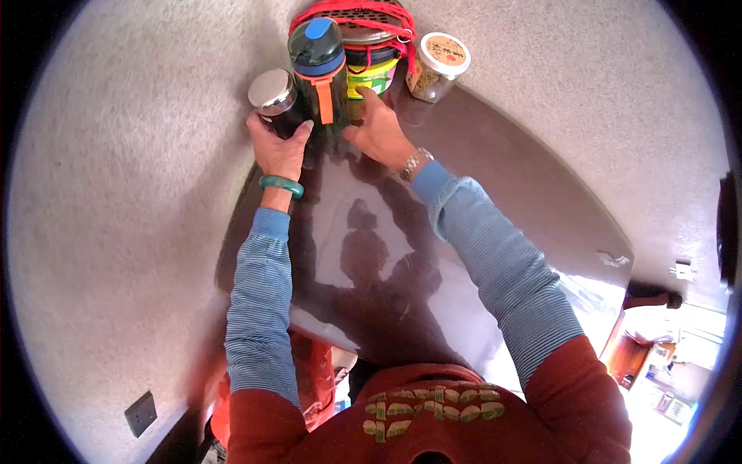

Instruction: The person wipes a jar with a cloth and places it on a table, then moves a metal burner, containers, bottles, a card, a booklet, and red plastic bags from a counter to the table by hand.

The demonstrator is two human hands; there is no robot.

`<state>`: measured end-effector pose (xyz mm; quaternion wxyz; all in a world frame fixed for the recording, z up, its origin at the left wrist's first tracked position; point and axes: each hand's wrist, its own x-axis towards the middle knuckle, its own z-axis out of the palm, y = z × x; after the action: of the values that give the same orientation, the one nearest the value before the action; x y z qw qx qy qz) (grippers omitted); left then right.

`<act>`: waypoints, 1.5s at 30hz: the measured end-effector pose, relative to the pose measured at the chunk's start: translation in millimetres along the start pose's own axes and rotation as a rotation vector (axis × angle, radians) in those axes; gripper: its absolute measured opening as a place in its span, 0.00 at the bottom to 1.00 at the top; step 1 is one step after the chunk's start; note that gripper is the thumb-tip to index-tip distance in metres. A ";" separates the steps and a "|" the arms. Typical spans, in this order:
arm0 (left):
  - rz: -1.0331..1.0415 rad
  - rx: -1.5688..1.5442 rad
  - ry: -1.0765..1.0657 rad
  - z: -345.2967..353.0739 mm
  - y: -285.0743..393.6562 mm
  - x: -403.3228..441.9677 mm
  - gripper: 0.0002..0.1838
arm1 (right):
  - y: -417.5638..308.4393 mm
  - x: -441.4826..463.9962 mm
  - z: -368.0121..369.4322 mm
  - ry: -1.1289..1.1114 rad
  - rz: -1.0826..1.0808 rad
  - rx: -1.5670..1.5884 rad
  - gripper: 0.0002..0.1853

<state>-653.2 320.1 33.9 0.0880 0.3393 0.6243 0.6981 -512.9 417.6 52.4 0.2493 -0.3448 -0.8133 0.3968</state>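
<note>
My left hand (280, 150) is wrapped round a dark jar (287, 120) with a silver lid, thumb on its right side and fingers on its left. Just right of it stands a drinking bottle (308, 93) with a blue-and-dark lid and an orange strap. My right hand (379, 133) is beside the bottle's lower right side, thumb and forefinger spread apart. Whether it touches the bottle I cannot tell. Behind that hand is a yellow-green tub (374, 77), partly hidden by the bottle.
A perforated metal lid (363, 22) wound with red cord sits over the tub. To the right stands a clear jar (427, 83) with a white-rimmed lid. The glossy brown table (495, 170) meets a pale textured wall (139, 170). A wall socket (141, 414) is at lower left.
</note>
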 end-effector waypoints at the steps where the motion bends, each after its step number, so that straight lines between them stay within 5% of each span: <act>1: -0.003 -0.005 0.005 -1.1 0.4 -2.8 0.36 | 12.3 -9.2 1.6 0.031 0.004 -0.003 0.35; 6: -0.218 0.397 0.119 -15.2 19.0 -35.3 0.39 | 40.0 -83.1 -13.2 0.134 0.054 0.081 0.26; 8: -0.265 0.375 0.166 -17.5 24.9 -57.4 0.37 | 46.5 -115.3 -17.0 0.174 0.269 0.369 0.19; 12: -0.287 0.001 0.249 -16.8 34.9 -131.4 0.22 | 28.1 -181.2 -29.3 0.141 0.426 0.326 0.13; 13: -0.323 -0.066 0.229 -14.4 45.9 -154.4 0.17 | 38.5 -197.3 -26.4 0.125 0.519 0.688 0.10; 17: -0.401 -0.124 0.166 -6.2 94.0 -255.1 0.06 | 28.5 -264.4 -17.2 0.038 0.256 0.455 0.03; 20: -0.544 -0.213 0.171 -8.7 135.4 -324.6 0.09 | -23.4 -307.4 -30.6 -0.087 0.201 0.594 0.03; 28: -0.171 0.138 0.352 -48.2 176.3 -500.3 0.11 | -44.6 -402.9 -28.2 -0.452 0.180 0.676 0.05; 32: -0.488 0.164 0.313 -103.2 196.4 -589.6 0.09 | -38.4 -445.0 -8.5 -0.603 0.246 0.654 0.05; 36: -0.738 0.384 0.619 -161.3 201.6 -662.1 0.07 | -37.4 -479.0 7.3 -0.697 0.316 0.542 0.05; 40: -0.763 0.263 0.985 -214.8 189.1 -727.3 0.06 | -21.8 -509.7 30.0 -0.806 0.325 0.459 0.06; 45: -0.785 0.367 1.165 -296.0 201.7 -790.2 0.10 | -5.4 -561.3 83.0 -0.974 0.294 0.334 0.04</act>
<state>-169.3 -393.5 -62.9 -0.0732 -0.3275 0.7528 0.5663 -213.2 -49.9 -63.8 -0.1636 -0.1865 -0.7038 0.6657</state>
